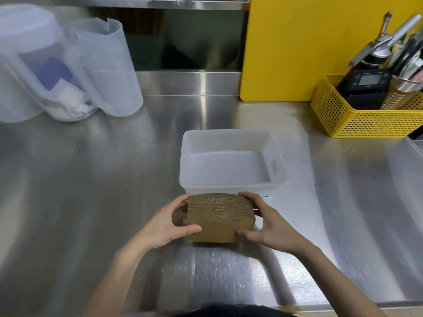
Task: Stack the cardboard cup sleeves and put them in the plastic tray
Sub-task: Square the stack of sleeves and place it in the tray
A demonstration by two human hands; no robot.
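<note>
A thick stack of brown cardboard cup sleeves [218,213] stands on edge on the steel counter, its corrugated edges facing up. My left hand [170,221] grips its left end, thumb across the front face. My right hand [266,225] grips its right end the same way. Just behind the stack sits the translucent white plastic tray [231,136], with nothing visible inside it.
Translucent plastic jugs [100,69] stand at the back left. A yellow perforated basket [357,120] with a timer and metal tools sits at the back right, next to a yellow board [297,46]. Another clear container edge [414,145] shows at far right.
</note>
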